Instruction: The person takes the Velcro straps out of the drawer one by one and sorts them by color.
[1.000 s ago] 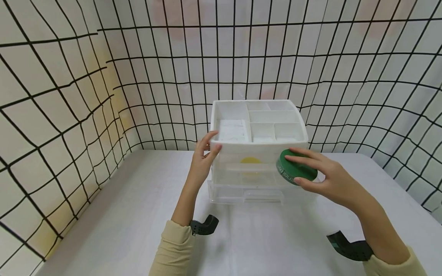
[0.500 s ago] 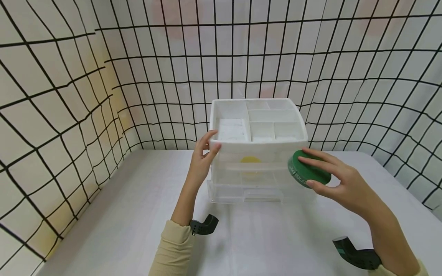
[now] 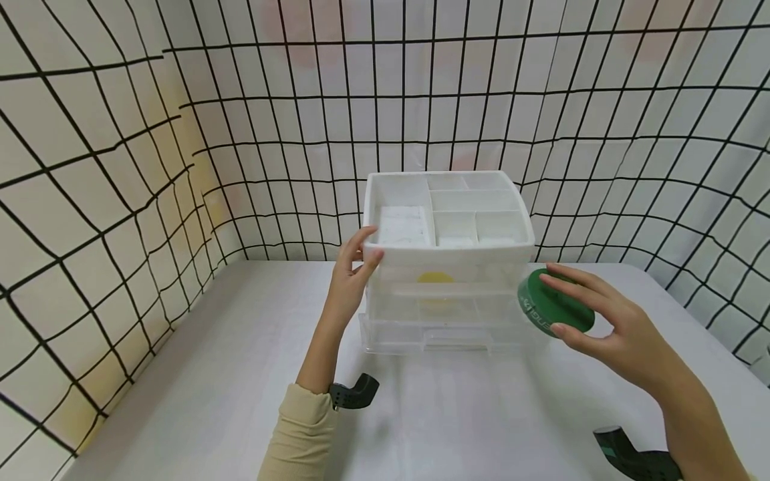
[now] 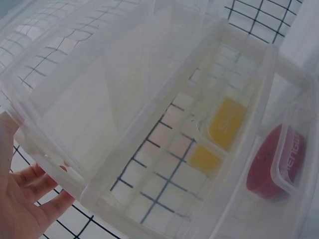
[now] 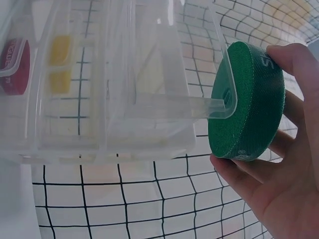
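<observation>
You have the green roll [image 3: 556, 304] just off the drawer unit [image 3: 451, 257], beside its front right corner and lower than its top tray. It is tilted, one flat face turned up and the lettered edge toward the unit. Your right hand [image 3: 613, 327] is grasping it, thumb on the near side of the rim and fingers spread over the far side. In the right wrist view a clear plastic edge of the unit crosses in front of the roll; you cannot tell from it whether the two touch.

Your left hand [image 3: 349, 280] is gripping the unit's front left corner, with the thumb against the front and the index finger up at the rim. The unit's white top tray [image 3: 502, 200] is split into compartments, the largest on its left. Through the clear front below that tray you see a yellow thing [image 3: 436, 277]. A red round thing [image 4: 276, 162], with lettering, shows through the clear plastic in both wrist views; which drawer it is in you cannot tell.

The drawer unit rests on the white tabletop [image 3: 240, 347]. In front of the unit, a black device [image 3: 355, 393] sits at your left wrist, next to the beige sleeve [image 3: 303, 427]. Behind the unit stands a white wall [image 3: 445, 73] with black grid lines.
</observation>
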Demonstrator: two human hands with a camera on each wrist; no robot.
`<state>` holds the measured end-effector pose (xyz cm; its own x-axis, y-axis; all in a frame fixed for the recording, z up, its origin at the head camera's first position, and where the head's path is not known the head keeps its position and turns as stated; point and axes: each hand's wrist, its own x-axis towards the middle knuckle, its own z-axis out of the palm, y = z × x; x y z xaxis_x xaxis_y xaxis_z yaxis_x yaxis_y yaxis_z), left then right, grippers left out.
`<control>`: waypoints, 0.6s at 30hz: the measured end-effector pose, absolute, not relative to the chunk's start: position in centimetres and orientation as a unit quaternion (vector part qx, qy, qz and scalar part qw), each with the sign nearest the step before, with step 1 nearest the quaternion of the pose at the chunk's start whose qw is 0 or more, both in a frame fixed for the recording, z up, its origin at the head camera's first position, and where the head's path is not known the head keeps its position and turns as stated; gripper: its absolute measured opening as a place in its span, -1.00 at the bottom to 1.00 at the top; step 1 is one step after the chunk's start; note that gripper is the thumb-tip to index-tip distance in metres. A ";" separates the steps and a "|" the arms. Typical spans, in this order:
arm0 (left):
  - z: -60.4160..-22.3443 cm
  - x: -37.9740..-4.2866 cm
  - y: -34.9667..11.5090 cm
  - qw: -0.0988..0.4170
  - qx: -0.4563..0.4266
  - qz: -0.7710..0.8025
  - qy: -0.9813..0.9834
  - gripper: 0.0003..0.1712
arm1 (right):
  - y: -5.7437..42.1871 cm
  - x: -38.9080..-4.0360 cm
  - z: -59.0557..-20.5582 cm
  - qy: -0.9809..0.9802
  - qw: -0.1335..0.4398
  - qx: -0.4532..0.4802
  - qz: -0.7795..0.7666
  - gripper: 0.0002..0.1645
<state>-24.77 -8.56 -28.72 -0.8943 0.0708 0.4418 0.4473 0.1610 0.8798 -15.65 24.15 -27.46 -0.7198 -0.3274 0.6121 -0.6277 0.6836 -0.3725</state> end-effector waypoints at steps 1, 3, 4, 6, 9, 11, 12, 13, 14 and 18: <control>-28.7 -24.8 -8.6 0.151 -0.174 -0.624 -0.747 -0.50 | 24.2 -15.6 -27.5 -0.882 0.258 0.269 0.290 -0.25; -28.8 -24.9 -8.6 0.151 -0.175 -0.624 -0.747 -0.50 | 24.4 -15.4 -27.6 -0.885 0.257 0.264 0.283 -0.26; -28.9 -25.0 -8.7 0.150 -0.175 -0.625 -0.746 -0.50 | 24.5 -15.4 -27.6 -0.887 0.259 0.264 0.277 -0.27; -29.3 -25.5 -8.7 0.153 -0.177 -0.624 -0.746 -0.50 | 24.8 -15.3 -27.6 -0.890 0.260 0.262 0.266 -0.28; -30.2 -26.4 -8.9 0.163 -0.181 -0.616 -0.749 -0.50 | 25.2 -15.2 -27.6 -0.890 0.266 0.264 0.258 -0.29; -30.4 -26.6 -8.9 0.166 -0.181 -0.612 -0.752 -0.50 | 25.4 -15.2 -27.5 -0.889 0.272 0.264 0.257 -0.28; -30.3 -26.3 -8.9 0.165 -0.178 -0.612 -0.753 -0.51 | 25.5 -15.2 -27.5 -0.888 0.275 0.263 0.259 -0.28; -30.4 -26.4 -8.9 0.165 -0.177 -0.610 -0.754 -0.51 | 25.7 -15.2 -27.4 -0.887 0.278 0.261 0.261 -0.28; -30.1 -26.1 -8.8 0.162 -0.174 -0.612 -0.754 -0.51 | 25.8 -15.2 -27.4 -0.887 0.281 0.258 0.262 -0.28; -29.2 -25.1 -8.6 0.150 -0.167 -0.618 -0.753 -0.51 | 26.3 -15.2 -27.2 -0.883 0.291 0.252 0.271 -0.29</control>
